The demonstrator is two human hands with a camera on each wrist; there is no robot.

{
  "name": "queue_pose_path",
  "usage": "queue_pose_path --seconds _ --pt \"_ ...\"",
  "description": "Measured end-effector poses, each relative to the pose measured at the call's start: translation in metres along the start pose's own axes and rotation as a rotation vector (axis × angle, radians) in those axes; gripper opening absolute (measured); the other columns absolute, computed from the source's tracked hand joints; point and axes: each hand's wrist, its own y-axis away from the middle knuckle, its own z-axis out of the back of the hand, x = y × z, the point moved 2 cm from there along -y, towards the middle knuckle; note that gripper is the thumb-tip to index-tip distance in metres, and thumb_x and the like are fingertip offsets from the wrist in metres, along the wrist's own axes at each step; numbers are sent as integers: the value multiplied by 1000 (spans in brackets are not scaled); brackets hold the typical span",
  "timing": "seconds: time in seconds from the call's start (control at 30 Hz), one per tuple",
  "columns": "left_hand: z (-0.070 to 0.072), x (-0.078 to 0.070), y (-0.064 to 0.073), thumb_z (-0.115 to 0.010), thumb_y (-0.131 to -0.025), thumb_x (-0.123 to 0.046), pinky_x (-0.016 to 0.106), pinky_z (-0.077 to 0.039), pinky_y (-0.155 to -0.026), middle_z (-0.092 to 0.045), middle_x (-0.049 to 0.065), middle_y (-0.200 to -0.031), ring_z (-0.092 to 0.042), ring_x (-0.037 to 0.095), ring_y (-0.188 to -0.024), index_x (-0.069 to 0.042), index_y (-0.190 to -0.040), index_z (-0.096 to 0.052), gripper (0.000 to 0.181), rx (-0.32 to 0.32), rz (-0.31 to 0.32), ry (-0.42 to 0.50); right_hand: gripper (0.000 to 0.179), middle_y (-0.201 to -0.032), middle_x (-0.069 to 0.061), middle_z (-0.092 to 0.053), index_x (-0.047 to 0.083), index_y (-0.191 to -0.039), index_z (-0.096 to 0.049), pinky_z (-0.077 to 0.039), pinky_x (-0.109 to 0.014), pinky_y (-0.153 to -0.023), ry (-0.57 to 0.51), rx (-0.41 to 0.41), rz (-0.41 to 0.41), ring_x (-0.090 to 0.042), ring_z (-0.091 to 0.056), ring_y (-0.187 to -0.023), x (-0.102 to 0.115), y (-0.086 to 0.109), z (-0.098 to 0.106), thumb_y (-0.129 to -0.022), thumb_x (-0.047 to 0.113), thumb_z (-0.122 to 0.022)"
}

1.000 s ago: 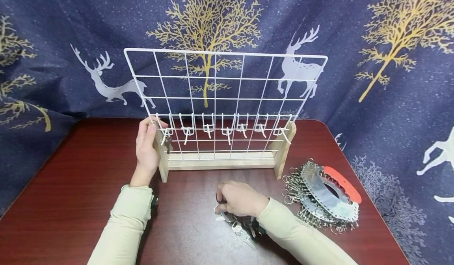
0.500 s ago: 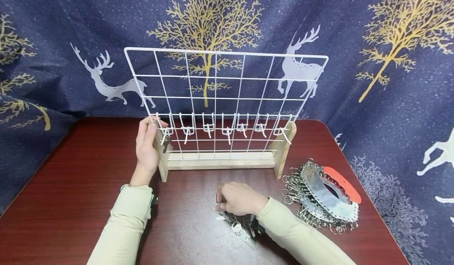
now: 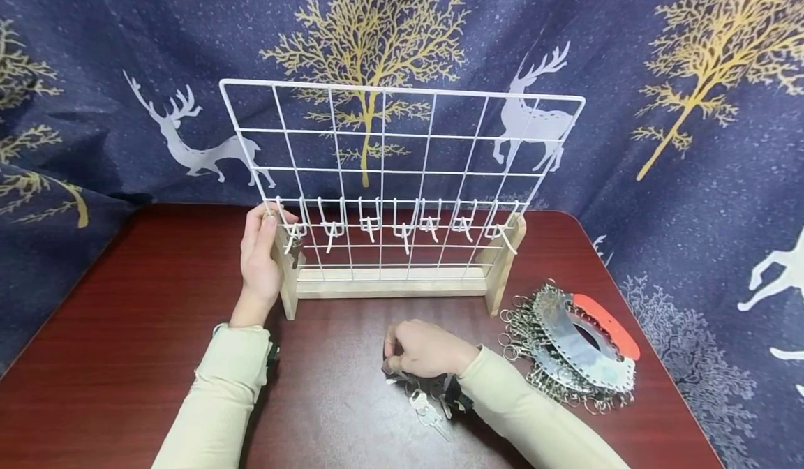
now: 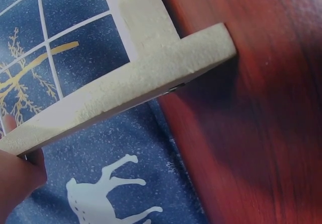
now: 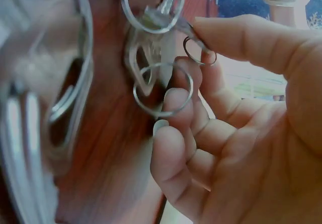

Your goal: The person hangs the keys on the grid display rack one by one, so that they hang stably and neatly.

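Note:
My left hand (image 3: pixel 259 263) grips the left wooden side piece (image 3: pixel 289 294) of a white wire grid rack (image 3: pixel 402 90); the left wrist view shows part of this hand (image 4: pixel 20 176) at the post (image 4: pixel 121 88). Over the table in front of the rack, my right hand (image 3: pixel 430 349) pinches a small metal key (image 5: pixel 186 27) with a ring between thumb and index finger. Below it lies a small pile of keys (image 3: pixel 427 413), partly hidden by the hand and wrist. A dark key (image 3: pixel 296 254) hangs at the leftmost hook.
Several white hooks (image 3: pixel 404 230) line the grid's lower part. On the right of the table (image 3: pixel 157 357) sit curved metal plates (image 3: pixel 565 329) with a red handle (image 3: pixel 606 326) and many small rings. A blue curtain (image 3: pixel 94 106) hangs behind the table.
Both hands stay nearly in place. The pale piece under my right fingertips shows less now, and the fingers have shifted slightly. The key on the leftmost hook has swung a little.

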Motion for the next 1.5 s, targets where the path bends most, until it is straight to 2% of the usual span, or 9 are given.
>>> queue_pose_path --seconds 0.1,0.3,0.5,0.73,0.83,0.97,1.17,1.5 --pt "0 0 -1 -35 -102 -6 20 -48 -62 -61 12 -95 -59 14 -73 -4 -111 -53 20 1 1 14 10 -67 13 -54 19 -87 -60 -44 -22 -61 -15 -7 -12 -3 -45 -54 1 0 0 -87 23 -69" --pt "0 0 1 -34 -103 -9 18 -44 -48 -61 11 -95 -58 11 -63 -7 -110 -53 20 9 29 20 13 -72 17 -56 23 -85 -62 -48 -25 -67 69 -47 -57 -1 -51 -61 6 3 2 -87 31 -72" --pt "0 -1 0 -34 -103 -8 20 -49 -54 -62 7 -95 -60 12 -67 -7 -111 -52 20 12 23 27 14 -75 19 -61 27 -78 -64 -51 -28 -68 114 -78 -72 -1 -52 -63 7 5 5 -84 35 -74" --pt "0 -1 2 -34 -103 -9 21 -46 -45 -60 12 -96 -58 14 -63 -7 -111 -52 19 3 45 10 14 -78 20 -64 29 -77 -65 -48 -28 -64 118 -90 -96 -3 -50 -60 8 7 8 -81 37 -75" --pt "1 -1 2 -34 -103 -9 22 -47 -46 -61 10 -96 -59 14 -63 -8 -111 -52 19 0 51 12 15 -78 19 -64 30 -76 -65 -48 -28 -64 125 -109 -100 -3 -50 -62 9 8 9 -80 40 -75" --pt "1 0 2 -33 -104 -10 21 -46 -45 -62 5 -95 -58 12 -63 -8 -111 -52 20 2 55 10 13 -78 19 -62 30 -77 -66 -49 -29 -67 132 -118 -87 -3 -51 -64 10 9 11 -82 40 -73" --pt "0 -1 2 -33 -104 -10 21 -46 -44 -62 4 -95 -58 13 -61 -7 -111 -51 19 3 64 7 12 -82 20 -64 29 -81 -65 -53 -33 -78 139 -119 -48 1 -56 -74 14 10 13 -88 23 -71" --pt "1 -2 3 -33 -105 -12 22 -45 -41 -62 5 -95 -56 14 -58 -10 -111 -51 19 12 80 4 5 -80 19 -64 26 -85 -67 -51 -29 -70 140 -146 6 1 -53 -67 19 13 16 -88 24 -71"
